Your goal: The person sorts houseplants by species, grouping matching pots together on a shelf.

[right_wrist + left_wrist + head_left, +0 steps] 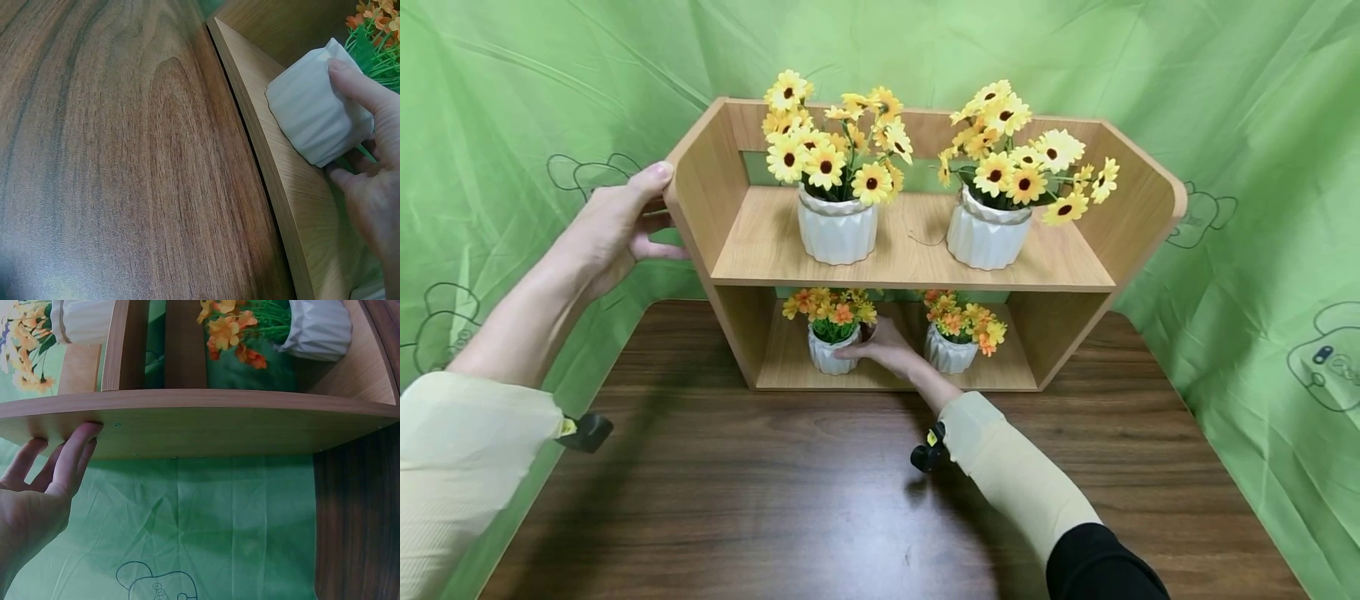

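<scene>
My right hand (887,346) grips a white ribbed flower pot (315,103) on the lower board, at the left. Its thumb lies on the pot's side and the other fingers reach round behind. Orange and yellow artificial flowers (831,308) with green stems fill this pot. Against the outer face of the wooden shelf's left side panel (250,428), my left hand (617,217) rests its extended fingertips. A second pot of orange flowers (951,354) stands right of my right hand, partly behind the wrist.
On the upper board (910,242) stand two white pots (837,229) (988,233) of yellow daisy-like flowers. The shelf sits at the back of a dark wooden table (820,500). Green cloth (1247,167) with line drawings hangs behind and at both sides.
</scene>
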The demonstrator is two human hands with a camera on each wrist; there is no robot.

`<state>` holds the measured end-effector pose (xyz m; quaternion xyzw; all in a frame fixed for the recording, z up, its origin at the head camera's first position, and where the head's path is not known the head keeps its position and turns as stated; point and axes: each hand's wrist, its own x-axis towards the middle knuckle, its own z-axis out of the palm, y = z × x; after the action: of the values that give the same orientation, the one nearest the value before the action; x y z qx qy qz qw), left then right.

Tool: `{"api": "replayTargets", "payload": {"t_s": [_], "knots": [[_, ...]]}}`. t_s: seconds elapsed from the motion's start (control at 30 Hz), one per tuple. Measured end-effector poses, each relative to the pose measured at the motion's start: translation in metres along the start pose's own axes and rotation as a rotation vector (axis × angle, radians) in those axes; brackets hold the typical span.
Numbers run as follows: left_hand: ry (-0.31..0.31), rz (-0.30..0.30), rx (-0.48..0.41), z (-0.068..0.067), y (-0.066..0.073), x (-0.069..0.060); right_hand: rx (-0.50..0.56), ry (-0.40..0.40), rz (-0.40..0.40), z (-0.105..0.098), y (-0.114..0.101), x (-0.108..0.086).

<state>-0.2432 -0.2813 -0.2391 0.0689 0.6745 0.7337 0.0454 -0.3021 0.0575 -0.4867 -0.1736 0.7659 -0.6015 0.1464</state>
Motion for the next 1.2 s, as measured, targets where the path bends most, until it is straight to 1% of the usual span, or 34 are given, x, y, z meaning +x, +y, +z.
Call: {"api": "replayTargets", "payload": {"t_s": [0.3,0.47,0.6,0.7,0.97,1.07,1.2], "knots": [[-0.005,0.005,-0.006,-0.001,0.0,-0.001,0.0,-0.006,0.002,0.001,0.0,0.0],[0.0,0.006,-0.002,-0.001,0.0,0.0,-0.042,-0.01,0.029,0.001,0.0,-0.002],[0.012,-0.001,0.019,0.0,0.0,0.0,-0.07,-0.011,0.051,0.001,-0.002,-0.005],[0.023,-0.007,0.034,0.0,0.0,0.0,-0.085,-0.031,0.058,0.001,-0.003,-0.006],[0.026,-0.004,0.038,-0.004,-0.001,-0.001,-0.193,-0.051,0.094,-0.002,-0.002,-0.014],[0.023,-0.002,0.036,-0.004,-0.002,0.0,-0.221,-0.053,0.084,-0.004,-0.001,-0.018],[0.016,0.001,0.038,-0.002,-0.004,0.001,-0.278,-0.05,0.078,-0.01,0.002,-0.024]]}}
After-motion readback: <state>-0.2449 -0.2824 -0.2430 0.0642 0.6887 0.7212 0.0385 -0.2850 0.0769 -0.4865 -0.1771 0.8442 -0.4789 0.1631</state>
